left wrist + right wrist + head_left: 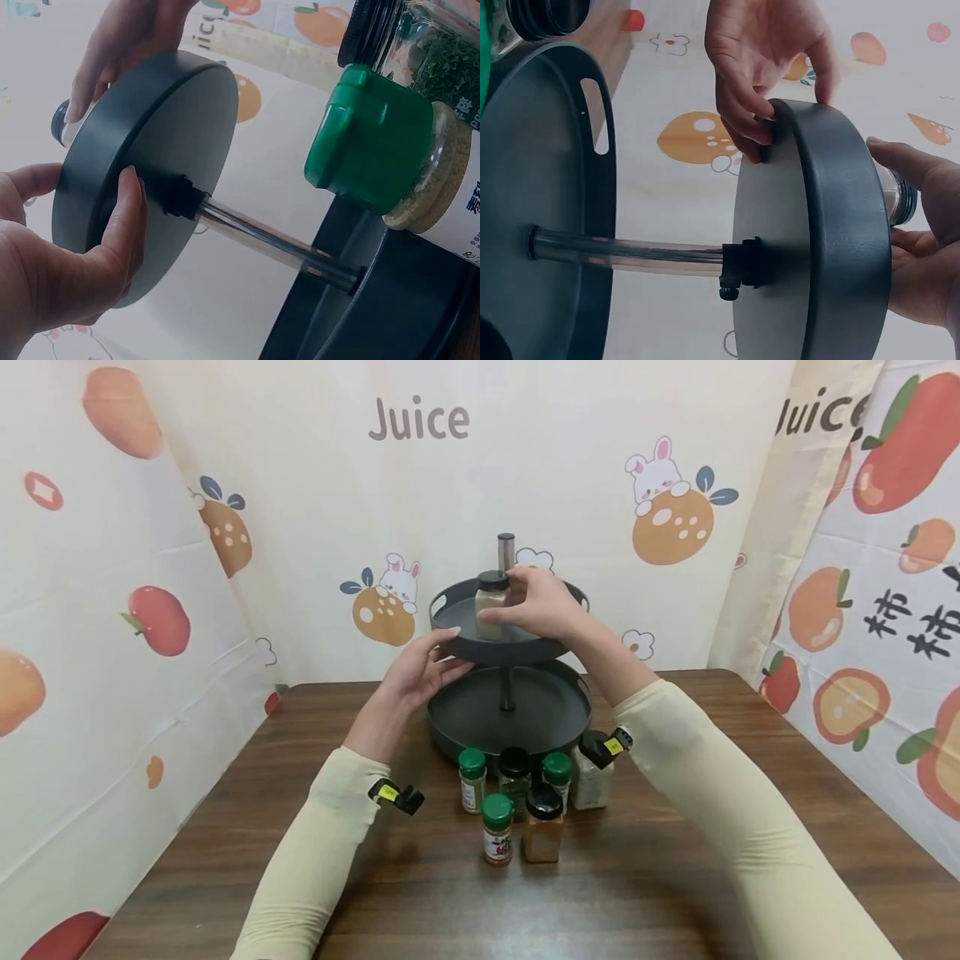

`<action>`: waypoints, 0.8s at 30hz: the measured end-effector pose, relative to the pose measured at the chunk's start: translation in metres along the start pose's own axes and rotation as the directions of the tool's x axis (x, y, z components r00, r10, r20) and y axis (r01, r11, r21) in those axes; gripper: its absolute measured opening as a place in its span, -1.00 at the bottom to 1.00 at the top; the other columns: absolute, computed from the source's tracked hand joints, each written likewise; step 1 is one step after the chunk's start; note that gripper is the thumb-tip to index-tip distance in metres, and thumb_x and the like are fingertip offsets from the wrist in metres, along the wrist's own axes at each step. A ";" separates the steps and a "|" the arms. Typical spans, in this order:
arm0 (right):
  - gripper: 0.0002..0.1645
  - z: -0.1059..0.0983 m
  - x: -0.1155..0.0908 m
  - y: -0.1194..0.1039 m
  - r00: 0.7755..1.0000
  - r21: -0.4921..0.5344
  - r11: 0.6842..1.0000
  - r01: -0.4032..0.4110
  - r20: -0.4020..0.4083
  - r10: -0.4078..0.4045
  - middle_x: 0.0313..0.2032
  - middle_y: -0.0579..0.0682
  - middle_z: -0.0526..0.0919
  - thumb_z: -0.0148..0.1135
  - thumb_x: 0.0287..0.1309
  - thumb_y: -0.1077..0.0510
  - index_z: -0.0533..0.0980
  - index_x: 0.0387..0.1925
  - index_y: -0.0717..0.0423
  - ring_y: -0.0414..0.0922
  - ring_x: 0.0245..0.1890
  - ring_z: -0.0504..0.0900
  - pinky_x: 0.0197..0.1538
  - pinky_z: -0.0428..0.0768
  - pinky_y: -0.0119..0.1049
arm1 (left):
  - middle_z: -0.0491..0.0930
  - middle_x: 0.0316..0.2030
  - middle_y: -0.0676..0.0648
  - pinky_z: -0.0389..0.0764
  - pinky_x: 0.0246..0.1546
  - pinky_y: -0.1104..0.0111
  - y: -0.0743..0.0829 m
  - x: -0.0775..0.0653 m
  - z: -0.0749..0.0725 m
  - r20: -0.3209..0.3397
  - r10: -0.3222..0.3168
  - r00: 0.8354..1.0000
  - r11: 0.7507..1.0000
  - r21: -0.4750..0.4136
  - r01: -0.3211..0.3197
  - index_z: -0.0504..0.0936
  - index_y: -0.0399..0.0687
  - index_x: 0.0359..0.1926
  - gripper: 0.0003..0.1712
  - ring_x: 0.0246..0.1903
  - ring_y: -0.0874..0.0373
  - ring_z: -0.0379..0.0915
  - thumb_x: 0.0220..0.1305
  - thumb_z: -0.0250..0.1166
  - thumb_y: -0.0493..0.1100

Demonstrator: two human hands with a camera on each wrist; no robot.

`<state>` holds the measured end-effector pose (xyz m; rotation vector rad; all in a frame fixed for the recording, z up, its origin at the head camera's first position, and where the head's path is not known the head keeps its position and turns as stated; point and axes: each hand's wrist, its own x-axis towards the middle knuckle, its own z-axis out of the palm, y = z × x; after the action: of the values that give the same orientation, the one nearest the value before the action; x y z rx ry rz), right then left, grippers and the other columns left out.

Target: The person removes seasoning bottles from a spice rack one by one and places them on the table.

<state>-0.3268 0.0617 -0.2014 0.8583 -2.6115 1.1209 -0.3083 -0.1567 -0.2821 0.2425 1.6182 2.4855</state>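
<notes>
A dark two-tier tray stand stands at the back of the table. My left hand (416, 672) grips the near left edge of its upper tray (502, 652), thumb at the rim and fingers underneath, as the left wrist view shows. My right hand (547, 603) holds a clear spice jar (487, 607) with a black lid and pale contents, upright inside the upper tray. The tray wall hides the jar's base. Below, the lower tray (476, 710) has a bare floor around the metal post (507, 689).
In front of the stand are several spice jars: a green-lidded jar (498, 831), a black-lidded jar of orange-brown powder (543, 835), a jar of green herbs (515, 785) and a larger pale jar (591, 785). Printed curtains (315, 485) enclose the wooden table (420, 893).
</notes>
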 end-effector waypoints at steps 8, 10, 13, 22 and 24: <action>-0.30 0.000 0.007 -0.004 0.998 0.016 0.999 -0.030 0.061 0.029 -0.15 0.10 0.66 0.49 0.00 -0.08 0.50 0.11 0.18 -0.04 -0.12 0.55 0.05 0.52 -0.03 | 0.45 -0.01 -0.19 0.74 -0.10 0.25 -0.001 -0.001 0.000 -0.001 0.010 1.000 1.000 -0.010 -0.010 0.32 -0.16 0.31 -0.38 -0.09 -0.05 0.61 0.31 0.31 -0.09; -0.30 0.000 0.009 -0.005 0.996 0.005 0.999 -0.045 0.074 0.045 -0.20 0.11 0.64 0.49 -0.02 -0.09 0.50 0.10 0.18 -0.02 -0.19 0.51 -0.08 0.50 -0.10 | 0.45 0.00 -0.20 0.73 -0.09 0.24 0.000 -0.002 0.000 -0.003 0.010 1.000 1.000 -0.011 -0.010 0.31 -0.15 0.32 -0.37 -0.08 -0.05 0.61 0.32 0.30 -0.10; -0.31 -0.001 0.011 -0.006 0.992 0.009 0.997 -0.076 0.102 0.075 -0.23 0.12 0.62 0.50 -0.02 -0.08 0.51 0.07 0.20 0.00 -0.23 0.49 -0.16 0.47 -0.15 | 0.44 0.01 -0.20 0.72 -0.07 0.23 0.000 -0.003 0.000 -0.005 0.006 1.000 1.000 -0.006 -0.006 0.29 -0.14 0.35 -0.35 -0.08 -0.05 0.61 0.32 0.30 -0.09; -0.40 -0.001 0.020 0.000 0.973 -0.008 0.993 -0.115 0.200 0.115 -0.13 0.14 0.61 0.49 0.00 -0.10 0.56 0.02 0.14 0.03 -0.02 0.43 0.17 0.44 0.06 | 0.43 0.03 -0.20 0.72 -0.09 0.23 0.001 -0.002 0.000 -0.014 -0.010 1.000 1.000 -0.015 0.010 0.22 -0.13 0.41 -0.27 -0.08 -0.05 0.61 0.32 0.30 -0.09; -0.39 -0.001 0.021 0.001 0.972 -0.010 0.993 -0.121 0.202 0.120 -0.13 0.15 0.59 0.49 -0.01 -0.10 0.56 0.02 0.13 0.03 -0.01 0.40 0.16 0.42 0.06 | 0.43 0.03 -0.20 0.73 -0.10 0.25 0.001 -0.001 0.000 -0.012 -0.011 1.000 1.000 -0.011 0.011 0.21 -0.14 0.42 -0.26 -0.08 -0.05 0.61 0.32 0.30 -0.09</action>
<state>-0.3442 0.0539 -0.1933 0.8665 -2.8637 1.1209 -0.3071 -0.1576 -0.2812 0.2170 1.6065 2.4916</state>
